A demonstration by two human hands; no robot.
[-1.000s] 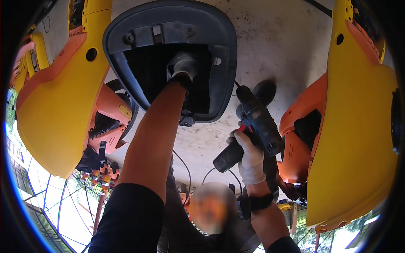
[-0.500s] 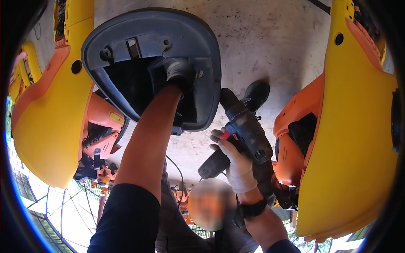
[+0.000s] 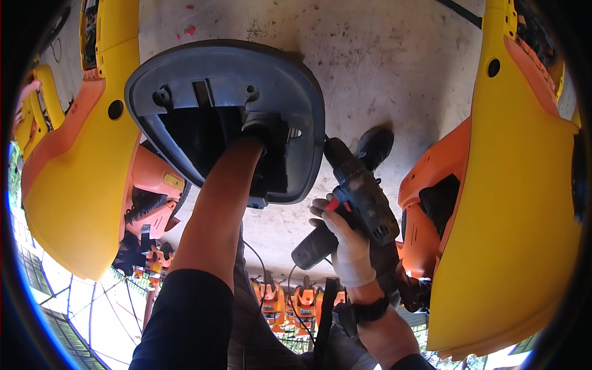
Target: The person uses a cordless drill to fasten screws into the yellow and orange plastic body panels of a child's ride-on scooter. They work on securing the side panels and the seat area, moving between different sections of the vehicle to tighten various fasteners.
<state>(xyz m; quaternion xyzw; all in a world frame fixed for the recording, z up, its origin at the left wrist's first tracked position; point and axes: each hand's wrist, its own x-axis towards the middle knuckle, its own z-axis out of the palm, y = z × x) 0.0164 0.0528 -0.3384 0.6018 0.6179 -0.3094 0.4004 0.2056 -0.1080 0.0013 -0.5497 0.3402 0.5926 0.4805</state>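
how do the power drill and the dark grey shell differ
The power drill looks smaller than the dark grey shell. The shell is broad and rounded with a wide opening; the power drill is narrow, with an angled handle. The right hand grips the power drill by its handle, while the left hand reaches into the shell's opening, its grip hidden. Both are mainly dark.

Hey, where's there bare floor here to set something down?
The widest bare patch of concrete floor lies between the dark grey plastic shell, the black shoe and the yellow panel on the right. It's crowded below the shoe, where the right hand holds the power drill, and at the shell's opening, around the left hand.
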